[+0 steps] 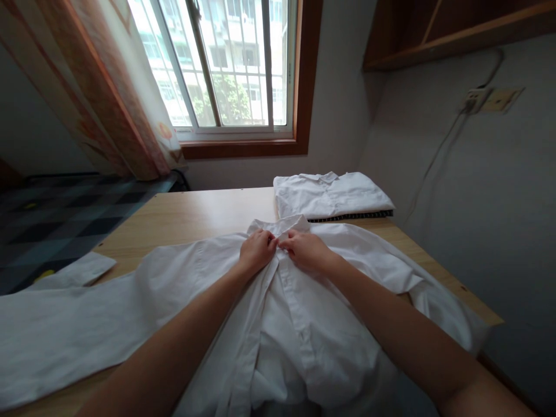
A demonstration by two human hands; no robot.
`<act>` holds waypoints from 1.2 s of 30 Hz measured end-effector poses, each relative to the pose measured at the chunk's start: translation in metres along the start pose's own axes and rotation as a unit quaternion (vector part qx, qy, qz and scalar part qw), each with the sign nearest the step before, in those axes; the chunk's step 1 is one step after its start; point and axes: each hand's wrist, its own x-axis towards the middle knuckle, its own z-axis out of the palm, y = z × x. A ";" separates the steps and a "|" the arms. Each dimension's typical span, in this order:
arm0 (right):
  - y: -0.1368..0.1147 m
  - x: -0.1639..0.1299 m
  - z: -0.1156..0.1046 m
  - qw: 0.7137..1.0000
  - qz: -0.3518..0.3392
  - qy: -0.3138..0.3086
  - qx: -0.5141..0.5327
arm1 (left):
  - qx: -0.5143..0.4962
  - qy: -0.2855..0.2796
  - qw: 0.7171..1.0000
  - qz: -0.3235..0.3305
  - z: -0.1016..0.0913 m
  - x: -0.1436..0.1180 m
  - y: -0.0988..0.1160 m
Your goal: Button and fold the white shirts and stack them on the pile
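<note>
Shirt (304,324) in white lies spread front-up on the tabletop (182,217), sleeves out, placket open below. Left hand (257,250) and right hand (306,249), each grip pinched on cloth, meet just below its collar. Beyond it, a folded shirt (332,196) waits finished.

Fingers (270,241) curled under, buttons hidden; shirt (304,324) hem cut off.

White shirt (304,324), white folded shirt (332,194), pale wooden table (186,217), dark checked blanket (65,214).
</note>
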 end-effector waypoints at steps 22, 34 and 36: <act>0.018 0.006 0.016 0.974 0.044 0.143 0.167 | -0.156 0.067 0.985 0.031 -0.005 0.006 -0.019; 0.037 0.013 0.030 0.958 0.090 0.147 0.228 | -0.022 0.037 0.983 0.177 -0.010 0.002 -0.031; 0.036 0.013 0.031 0.962 0.098 0.138 0.213 | -0.007 0.038 0.984 0.176 -0.014 -0.002 -0.029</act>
